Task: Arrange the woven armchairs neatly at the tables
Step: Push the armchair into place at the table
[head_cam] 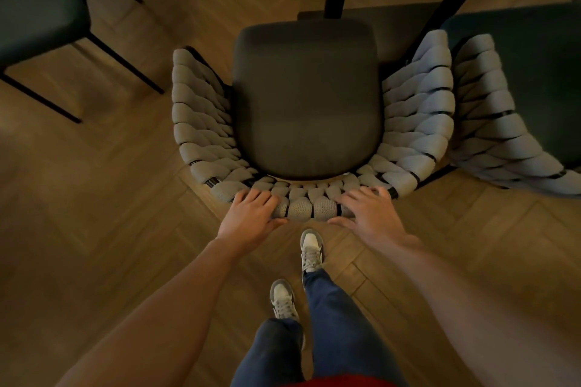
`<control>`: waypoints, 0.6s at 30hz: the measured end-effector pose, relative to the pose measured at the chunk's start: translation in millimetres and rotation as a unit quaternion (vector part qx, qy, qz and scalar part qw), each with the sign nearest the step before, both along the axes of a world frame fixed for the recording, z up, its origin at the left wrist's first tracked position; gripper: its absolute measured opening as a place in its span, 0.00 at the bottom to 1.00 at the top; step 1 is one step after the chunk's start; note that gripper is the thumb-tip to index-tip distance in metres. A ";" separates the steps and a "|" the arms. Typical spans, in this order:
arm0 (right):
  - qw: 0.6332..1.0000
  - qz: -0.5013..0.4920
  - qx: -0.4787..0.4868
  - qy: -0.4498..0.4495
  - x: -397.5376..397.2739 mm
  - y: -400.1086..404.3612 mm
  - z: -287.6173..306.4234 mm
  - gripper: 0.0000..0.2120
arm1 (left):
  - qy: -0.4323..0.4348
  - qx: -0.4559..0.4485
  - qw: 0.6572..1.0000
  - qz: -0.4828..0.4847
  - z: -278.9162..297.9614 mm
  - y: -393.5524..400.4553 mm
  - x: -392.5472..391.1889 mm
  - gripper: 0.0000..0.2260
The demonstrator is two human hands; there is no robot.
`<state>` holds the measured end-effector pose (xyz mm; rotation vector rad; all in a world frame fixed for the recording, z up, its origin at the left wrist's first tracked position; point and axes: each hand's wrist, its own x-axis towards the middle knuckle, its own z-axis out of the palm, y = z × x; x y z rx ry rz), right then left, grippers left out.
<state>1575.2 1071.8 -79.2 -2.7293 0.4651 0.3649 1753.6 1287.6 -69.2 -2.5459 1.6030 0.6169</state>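
Both hands' grip holds grey woven armchair [306,97].

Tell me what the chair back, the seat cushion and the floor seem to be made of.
Chair back: thick grey knitted cord wound on a black frame, probably metal. Seat cushion: dark matte fabric, likely padded. Floor: brown wood-look planks in herringbone; real wood or laminate, unclear.
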 end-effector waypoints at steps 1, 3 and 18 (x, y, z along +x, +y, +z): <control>1.000 0.000 0.000 -0.004 -0.3 1.9 -0.9 0.33 | -0.001 -0.005 1.000 0.000 -0.1 1.5 0.6 0.27; 1.000 -0.002 0.000 -0.009 1.1 4.8 -1.7 0.33 | -0.002 -0.012 1.000 0.003 0.2 3.6 2.7 0.26; 1.000 -0.002 0.025 0.015 1.6 4.3 3.8 0.36 | 0.016 0.019 1.000 -0.002 4.1 1.2 0.7 0.29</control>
